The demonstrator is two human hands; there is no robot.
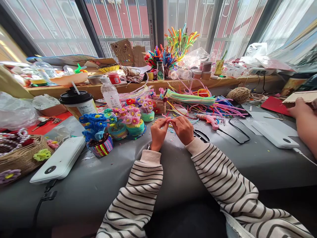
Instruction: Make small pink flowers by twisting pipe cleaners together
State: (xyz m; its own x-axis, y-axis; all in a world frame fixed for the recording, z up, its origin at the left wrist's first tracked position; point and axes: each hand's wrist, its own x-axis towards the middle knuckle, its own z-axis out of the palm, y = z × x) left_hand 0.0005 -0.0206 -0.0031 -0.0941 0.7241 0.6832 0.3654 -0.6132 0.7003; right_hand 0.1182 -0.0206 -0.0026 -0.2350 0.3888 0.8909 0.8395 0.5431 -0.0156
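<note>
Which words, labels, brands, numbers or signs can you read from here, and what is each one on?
No text reads clearly.
Lidded drink cup: printed label, too small.
Clear plastic bottle: small print, too blurred.
Green-labelled glass bottle: label too small.
White power bank on the left: faint marking, illegible.
Window frame: vertical marking, illegible.

The sleeves (142, 188) are cream with thin dark stripes; the small pinched piece (169, 120) looks pinkish; the surface (116, 185) is plain grey; the glue gun (211, 121) is pink, its cable (239, 137) black; blue flowers (92, 127) top a pot (102, 146) in upright multicoloured stripes; pink flowers (130, 115) have yellow centres, above a pot (135, 129) banded turquoise and yellow; one pipe-cleaner bundle (190, 98) is mint green; the twine ball (239, 95) is tan; both power banks (273, 134) are white.
</note>
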